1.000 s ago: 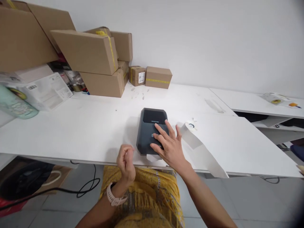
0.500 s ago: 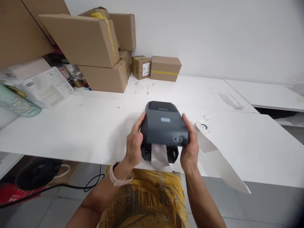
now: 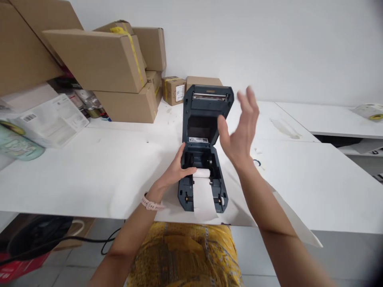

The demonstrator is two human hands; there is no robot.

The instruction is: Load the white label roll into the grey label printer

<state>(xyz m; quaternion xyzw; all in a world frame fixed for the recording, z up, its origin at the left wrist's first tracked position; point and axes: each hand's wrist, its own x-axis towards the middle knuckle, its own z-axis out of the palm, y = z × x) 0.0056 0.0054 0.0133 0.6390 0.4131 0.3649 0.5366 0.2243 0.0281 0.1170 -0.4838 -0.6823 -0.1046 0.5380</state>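
A dark label printer [image 3: 220,179] stands on the white table near its front edge, its lid [image 3: 206,104] raised and tilted back. Inside sits a small white paper roll [image 3: 202,173], and a strip of paper [image 3: 204,197] runs from it over the printer's front. My left hand [image 3: 174,169] rests on the printer's left side, thumb reaching in to the roll, fingers partly hidden. To the right of the lid, my right hand [image 3: 241,129] is raised with its fingers spread, holding nothing.
Cardboard boxes [image 3: 119,105] are stacked at the back left, beside a white box [image 3: 54,121] and a green bottle [image 3: 22,145]. A long paper strip [image 3: 296,219] hangs over the front edge at right. Another roll [image 3: 371,112] lies far right.
The printer's lid has swung up and back, showing the inside. My right hand has left the lid and risen with fingers spread. My left thumb has moved in to the roll.
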